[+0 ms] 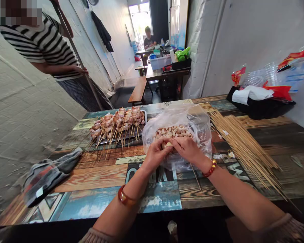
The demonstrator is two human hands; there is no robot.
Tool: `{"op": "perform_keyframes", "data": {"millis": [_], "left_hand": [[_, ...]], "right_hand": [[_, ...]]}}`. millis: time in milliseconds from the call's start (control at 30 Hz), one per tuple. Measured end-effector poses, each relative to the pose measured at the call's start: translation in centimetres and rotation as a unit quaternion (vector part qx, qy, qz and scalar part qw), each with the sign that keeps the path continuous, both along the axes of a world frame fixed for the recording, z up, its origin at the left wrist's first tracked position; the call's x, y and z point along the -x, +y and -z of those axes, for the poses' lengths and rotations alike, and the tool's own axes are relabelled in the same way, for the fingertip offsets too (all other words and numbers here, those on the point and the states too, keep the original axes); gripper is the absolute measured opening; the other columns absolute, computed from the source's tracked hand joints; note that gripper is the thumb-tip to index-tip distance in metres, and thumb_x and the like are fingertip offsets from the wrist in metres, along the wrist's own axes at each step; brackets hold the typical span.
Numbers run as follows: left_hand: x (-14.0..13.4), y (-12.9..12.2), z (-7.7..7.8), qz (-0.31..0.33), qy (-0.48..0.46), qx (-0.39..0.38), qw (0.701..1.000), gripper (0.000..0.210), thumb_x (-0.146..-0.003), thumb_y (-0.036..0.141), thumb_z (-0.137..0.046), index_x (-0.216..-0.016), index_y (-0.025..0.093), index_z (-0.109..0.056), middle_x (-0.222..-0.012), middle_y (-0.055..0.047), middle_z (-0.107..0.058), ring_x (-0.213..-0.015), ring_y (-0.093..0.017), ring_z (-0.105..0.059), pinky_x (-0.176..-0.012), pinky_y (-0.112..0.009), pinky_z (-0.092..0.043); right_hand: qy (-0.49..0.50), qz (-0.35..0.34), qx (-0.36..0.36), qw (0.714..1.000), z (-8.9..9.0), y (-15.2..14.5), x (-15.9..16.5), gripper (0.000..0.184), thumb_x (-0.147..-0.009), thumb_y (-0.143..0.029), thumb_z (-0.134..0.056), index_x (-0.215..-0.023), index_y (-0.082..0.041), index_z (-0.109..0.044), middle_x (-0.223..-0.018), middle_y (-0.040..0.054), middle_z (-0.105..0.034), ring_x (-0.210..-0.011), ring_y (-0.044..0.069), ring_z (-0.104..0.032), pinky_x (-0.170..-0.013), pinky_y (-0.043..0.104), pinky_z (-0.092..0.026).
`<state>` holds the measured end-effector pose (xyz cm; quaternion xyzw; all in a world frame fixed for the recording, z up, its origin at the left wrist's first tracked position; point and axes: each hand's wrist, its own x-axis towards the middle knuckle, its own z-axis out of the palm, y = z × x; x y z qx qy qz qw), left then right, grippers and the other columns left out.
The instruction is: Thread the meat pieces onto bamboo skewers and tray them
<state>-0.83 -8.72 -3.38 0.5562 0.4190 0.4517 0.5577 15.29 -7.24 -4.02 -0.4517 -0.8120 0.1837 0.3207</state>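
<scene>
Above an open clear plastic bag (205,135) my left hand (157,148) and my right hand (186,146) meet, fingertips closed around a small pale piece of food (169,144). Many similar tan and pinkish pieces (172,131) lie in the bag, in what looks like a pale round container. A thin bamboo skewer (195,177) sticks out below my right hand; whether that hand grips it I cannot tell. To the left, a metal tray (145,116) is heaped with skewered raw meat (126,118), the sticks pointing toward me.
A bundle of bare bamboo skewers (243,145) lies to the right on the patterned table (91,202). Behind it sits a black basket (260,108) with packets. A grey cloth (53,172) lies at left. One person (43,50) stands left holding a pole; another (150,40) sits far back.
</scene>
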Motion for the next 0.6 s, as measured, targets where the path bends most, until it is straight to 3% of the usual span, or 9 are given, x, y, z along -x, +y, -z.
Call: {"op": "perform_keyframes", "data": {"millis": [100, 300, 500, 600], "left_hand": [[0.0, 0.0, 0.1, -0.026, 0.011, 0.008, 1.000, 0.035, -0.076, 0.042, -0.071, -0.096, 0.014, -0.066, -0.055, 0.003, -0.056, -0.044, -0.006, -0.045, -0.041, -0.017, -0.031], [0.2, 0.2, -0.3, -0.069, -0.088, 0.059, 0.992, 0.034, -0.072, 0.041, -0.074, -0.090, 0.014, -0.063, -0.062, 0.003, -0.057, -0.045, -0.005, -0.046, -0.039, -0.016, -0.030], [0.4, 0.4, -0.8, -0.064, -0.175, 0.093, 0.978, 0.039, -0.068, 0.039, -0.078, -0.093, 0.012, -0.067, -0.071, -0.001, -0.064, -0.050, -0.006, -0.052, -0.040, -0.015, -0.033], [0.6, 0.5, -1.0, -0.070, -0.198, 0.108, 0.972, 0.040, -0.065, 0.036, -0.080, -0.095, 0.012, -0.068, -0.074, -0.004, -0.067, -0.053, -0.007, -0.055, -0.044, -0.016, -0.037]], "right_hand": [[0.008, 0.018, -0.002, 1.000, -0.2, 0.2, -0.6, 0.048, -0.101, -0.040, -0.032, -0.072, -0.018, -0.064, -0.068, 0.0053, -0.068, -0.066, 0.016, -0.063, -0.063, 0.026, -0.039], [-0.016, 0.154, -0.050, 0.987, -1.0, 1.6, -3.1, 0.034, -0.099, -0.033, -0.037, -0.087, -0.018, -0.064, -0.078, 0.0069, -0.070, -0.072, 0.019, -0.064, -0.062, 0.027, -0.038], [-0.143, 0.129, -0.014, 0.981, -0.9, 0.9, -2.9, 0.030, -0.089, -0.048, -0.056, -0.077, -0.021, -0.062, -0.074, 0.0049, -0.069, -0.067, 0.019, -0.063, -0.057, 0.028, -0.033], [-0.175, 0.117, -0.014, 0.978, -0.6, 0.7, -2.9, 0.029, -0.085, -0.046, -0.062, -0.074, -0.020, -0.062, -0.076, 0.0068, -0.070, -0.067, 0.020, -0.062, -0.056, 0.028, -0.032]]}}
